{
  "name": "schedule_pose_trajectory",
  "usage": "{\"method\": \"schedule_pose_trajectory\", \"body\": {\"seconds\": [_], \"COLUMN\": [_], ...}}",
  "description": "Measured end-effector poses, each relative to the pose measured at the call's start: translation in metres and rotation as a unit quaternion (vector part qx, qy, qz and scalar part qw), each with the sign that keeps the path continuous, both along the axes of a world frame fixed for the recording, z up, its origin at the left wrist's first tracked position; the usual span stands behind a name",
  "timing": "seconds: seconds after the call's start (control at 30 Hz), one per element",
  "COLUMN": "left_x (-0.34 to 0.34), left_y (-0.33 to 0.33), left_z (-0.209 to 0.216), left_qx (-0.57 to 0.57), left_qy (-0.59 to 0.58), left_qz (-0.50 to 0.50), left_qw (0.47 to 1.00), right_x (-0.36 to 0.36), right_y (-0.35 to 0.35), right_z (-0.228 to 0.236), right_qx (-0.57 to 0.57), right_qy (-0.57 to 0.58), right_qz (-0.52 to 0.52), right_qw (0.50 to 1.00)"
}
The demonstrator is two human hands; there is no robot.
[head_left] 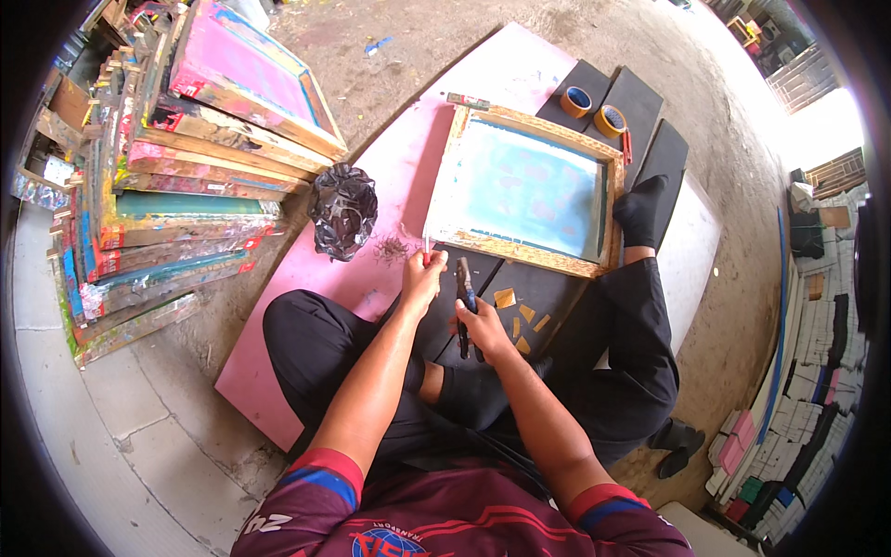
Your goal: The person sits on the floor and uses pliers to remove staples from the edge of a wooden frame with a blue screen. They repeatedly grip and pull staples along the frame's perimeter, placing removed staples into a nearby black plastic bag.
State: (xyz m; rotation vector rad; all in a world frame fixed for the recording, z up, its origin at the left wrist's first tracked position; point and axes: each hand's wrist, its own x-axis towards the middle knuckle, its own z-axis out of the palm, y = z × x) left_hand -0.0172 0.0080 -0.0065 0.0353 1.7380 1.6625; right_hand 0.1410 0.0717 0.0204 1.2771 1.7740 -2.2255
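Observation:
A wooden screen-printing frame [538, 255] with pale blue mesh lies flat before me, blue smears around its mesh. My right hand [481, 325] is closed around a pair of pliers [466, 290], dark-jawed with blue and black handles, jaws pointing away from me. At the frame's near left corner, my left hand [424, 277] is closed in a pinch. A thin pale sliver shows above its fingertips, too small to name. Several yellowish scraps [504, 298] lie on the dark boards right of the pliers. Left of the frame there is a small heap of thin brown bits [391, 249].
A crumpled black plastic bag [343, 212] sits on the pink board [278, 357]. Stacked, paint-stained frames [200, 227] rise at the left. Two tape rolls [610, 121] and a red-handled tool [626, 147] lie beyond the frame. My socked foot [639, 212] rests beside its right edge.

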Motion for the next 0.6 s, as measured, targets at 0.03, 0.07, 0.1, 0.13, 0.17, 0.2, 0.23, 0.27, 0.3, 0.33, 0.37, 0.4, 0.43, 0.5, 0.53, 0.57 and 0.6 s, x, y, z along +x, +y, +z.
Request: {"method": "schedule_pose_trajectory", "body": {"seconds": [0.03, 0.07, 0.1, 0.13, 0.17, 0.2, 0.23, 0.27, 0.3, 0.33, 0.37, 0.4, 0.43, 0.5, 0.53, 0.57, 0.6], "left_x": [-0.001, -0.006, -0.012, -0.022, -0.031, -0.036, -0.04, -0.042, -0.044, -0.046, -0.047, -0.048, -0.047, -0.045, -0.043, -0.041, -0.04], "left_y": [0.001, 0.001, -0.001, -0.01, -0.019, -0.019, -0.018, -0.016, -0.017, -0.019, -0.02, -0.02, -0.02, -0.019, -0.019, -0.018, -0.018], "left_z": [0.001, -0.004, -0.008, -0.034, -0.06, -0.059, -0.058, -0.057, -0.059, -0.06, -0.061, -0.058, -0.055, -0.047, -0.041, -0.036, -0.033], "left_qx": [-0.015, -0.049, -0.084, -0.124, -0.163, -0.17, -0.19, -0.178, -0.167, -0.172, -0.177, -0.182, -0.19, -0.205, -0.208, -0.211, -0.213], "left_qy": [0.002, 0.02, 0.032, 0.101, 0.169, 0.146, 0.144, 0.132, 0.121, 0.12, 0.119, 0.118, 0.118, 0.121, 0.147, 0.174, 0.201], "left_qz": [0.024, 0.039, 0.056, 0.085, 0.111, 0.129, 0.136, 0.153, 0.172, 0.173, 0.174, 0.174, 0.172, 0.168, 0.169, 0.17, 0.171], "left_qw": [1.0, 0.998, 0.994, 0.984, 0.966, 0.966, 0.962, 0.963, 0.963, 0.962, 0.961, 0.961, 0.959, 0.957, 0.952, 0.947, 0.941], "right_x": [0.0, 0.0, -0.002, -0.006, -0.009, -0.01, -0.01, -0.011, -0.012, -0.013, -0.014, -0.015, -0.017, -0.02, -0.022, -0.023, -0.023], "right_y": [0.002, 0.004, 0.007, 0.006, 0.007, 0.012, 0.016, 0.018, 0.018, 0.018, 0.018, 0.017, 0.017, 0.016, 0.015, 0.015, 0.014], "right_z": [-0.005, -0.01, -0.015, -0.019, -0.018, -0.016, -0.014, -0.013, -0.014, -0.015, -0.016, -0.014, -0.012, -0.008, -0.006, -0.005, -0.007], "right_qx": [0.018, 0.035, 0.052, 0.055, 0.056, 0.061, 0.067, 0.064, 0.061, 0.059, 0.056, 0.057, 0.057, 0.059, 0.06, 0.061, 0.077], "right_qy": [-0.022, -0.043, -0.065, -0.08, -0.088, -0.1, -0.111, -0.112, -0.108, -0.104, -0.099, -0.104, -0.109, -0.116, -0.118, -0.121, -0.129], "right_qz": [-0.022, -0.045, -0.067, -0.088, -0.077, -0.075, -0.073, -0.076, -0.076, -0.075, -0.074, -0.077, -0.08, -0.085, -0.087, -0.089, -0.087], "right_qw": [0.999, 0.997, 0.994, 0.991, 0.992, 0.99, 0.989, 0.989, 0.989, 0.99, 0.991, 0.99, 0.989, 0.988, 0.987, 0.987, 0.985]}}
